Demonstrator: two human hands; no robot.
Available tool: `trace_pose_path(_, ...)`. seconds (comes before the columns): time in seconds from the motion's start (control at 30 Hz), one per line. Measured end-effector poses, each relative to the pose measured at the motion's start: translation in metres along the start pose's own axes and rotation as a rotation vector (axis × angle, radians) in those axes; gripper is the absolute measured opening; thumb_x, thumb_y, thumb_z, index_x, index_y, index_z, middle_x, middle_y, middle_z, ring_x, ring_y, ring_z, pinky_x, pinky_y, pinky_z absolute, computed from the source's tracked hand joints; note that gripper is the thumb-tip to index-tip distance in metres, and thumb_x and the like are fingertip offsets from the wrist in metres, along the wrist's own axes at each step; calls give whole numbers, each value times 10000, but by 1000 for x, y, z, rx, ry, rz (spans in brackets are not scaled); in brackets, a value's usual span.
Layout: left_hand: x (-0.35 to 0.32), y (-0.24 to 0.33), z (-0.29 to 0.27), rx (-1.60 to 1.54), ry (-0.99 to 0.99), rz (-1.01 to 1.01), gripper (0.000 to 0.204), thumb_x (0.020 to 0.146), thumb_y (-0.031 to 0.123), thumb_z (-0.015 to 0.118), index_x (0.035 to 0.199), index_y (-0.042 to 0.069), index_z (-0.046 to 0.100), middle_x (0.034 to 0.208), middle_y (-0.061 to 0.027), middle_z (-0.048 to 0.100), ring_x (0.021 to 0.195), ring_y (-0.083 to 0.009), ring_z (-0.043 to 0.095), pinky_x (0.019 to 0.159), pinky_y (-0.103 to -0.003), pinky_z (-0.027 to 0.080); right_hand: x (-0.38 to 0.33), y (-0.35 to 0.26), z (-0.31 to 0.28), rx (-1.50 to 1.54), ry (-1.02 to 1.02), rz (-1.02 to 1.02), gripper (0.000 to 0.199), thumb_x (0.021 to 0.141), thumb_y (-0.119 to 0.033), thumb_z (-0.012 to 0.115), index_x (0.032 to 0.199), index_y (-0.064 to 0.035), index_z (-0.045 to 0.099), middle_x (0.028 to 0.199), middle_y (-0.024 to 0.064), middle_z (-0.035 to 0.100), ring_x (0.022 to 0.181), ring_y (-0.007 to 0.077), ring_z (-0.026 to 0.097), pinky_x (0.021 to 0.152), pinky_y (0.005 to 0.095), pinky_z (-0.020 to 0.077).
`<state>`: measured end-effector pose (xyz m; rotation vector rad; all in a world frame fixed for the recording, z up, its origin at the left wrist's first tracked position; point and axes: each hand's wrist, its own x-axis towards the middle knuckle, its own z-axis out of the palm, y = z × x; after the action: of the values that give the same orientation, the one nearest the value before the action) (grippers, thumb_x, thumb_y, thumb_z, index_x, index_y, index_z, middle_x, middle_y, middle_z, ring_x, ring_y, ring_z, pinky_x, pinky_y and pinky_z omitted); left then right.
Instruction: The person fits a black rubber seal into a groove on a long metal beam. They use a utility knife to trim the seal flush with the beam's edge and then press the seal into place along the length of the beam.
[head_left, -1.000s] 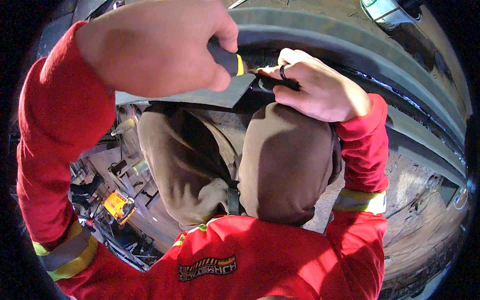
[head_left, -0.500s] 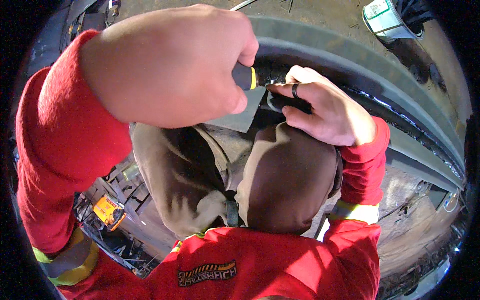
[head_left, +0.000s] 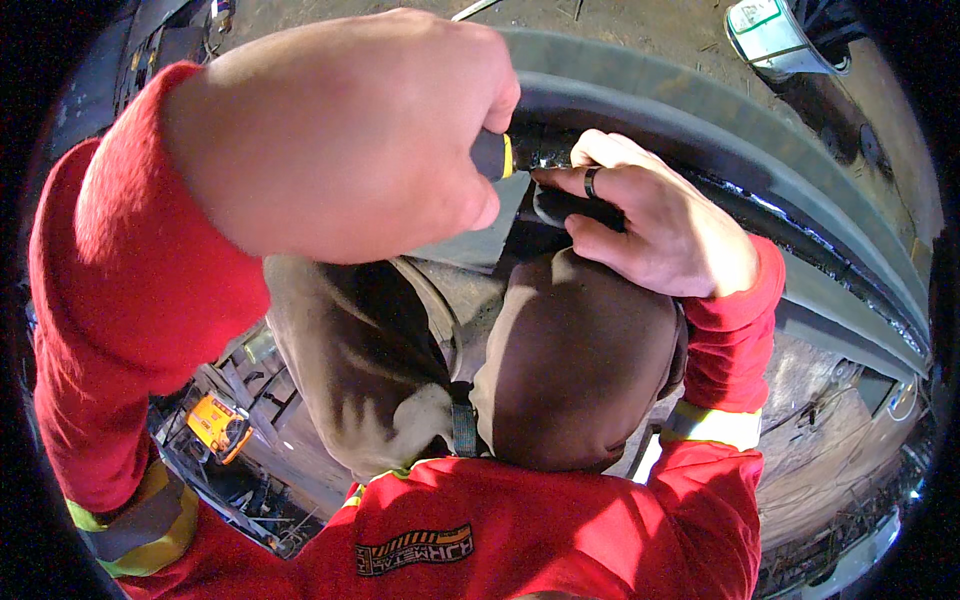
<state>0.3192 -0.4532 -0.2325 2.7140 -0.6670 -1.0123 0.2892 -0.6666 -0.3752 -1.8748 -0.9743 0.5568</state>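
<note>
My left hand (head_left: 360,140) is closed around a tool with a black-and-yellow handle (head_left: 490,156); its fingers hide most of it. The handle's yellow end faces my right hand (head_left: 655,210), which wears a dark ring. There the index finger reaches toward that end, with the thumb bent below it. A dark rounded piece (head_left: 575,207) shows between that finger and thumb; I cannot make out its kind. Both hands are at a long steel beam (head_left: 700,105), whose inner corner is dark and shiny. Below the handle, a flat grey plate (head_left: 485,235) sits against the beam.
My bent knees (head_left: 570,360) are close below my hands. A white bucket (head_left: 775,40) holding dark items stands beyond the beam at the far right. At the lower left, an orange device (head_left: 218,425) lies among metal scraps. The floor is brown and worn.
Both hands keep their grip and place, with only a very slight shift. The view has moved a little.
</note>
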Motion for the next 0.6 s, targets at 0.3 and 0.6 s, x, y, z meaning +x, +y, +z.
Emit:
trace_pose_path(0.3, -2, 4, 0, -1, -25, -26, 386, 691, 159, 669, 1042, 0, 649, 1006, -206, 654, 960, -367, 633, 867, -407, 498, 1, 1, 2, -26, -3, -8, 364, 787, -272, 645, 1010, 16, 647, 898, 216, 518, 881, 394, 542, 742, 458, 439)
trace_pose_path(0.6, -9, -2, -2, -22, 9, 54, 395, 679, 127, 657, 1049, -7, 635, 978, -201, 657, 898, -362, 644, 812, -399, 511, 0, 5, 4, -45, 16, -25, 335, 776, -270, 663, 941, 19, 633, 867, 205, 507, 838, 385, 539, 722, 450, 442)
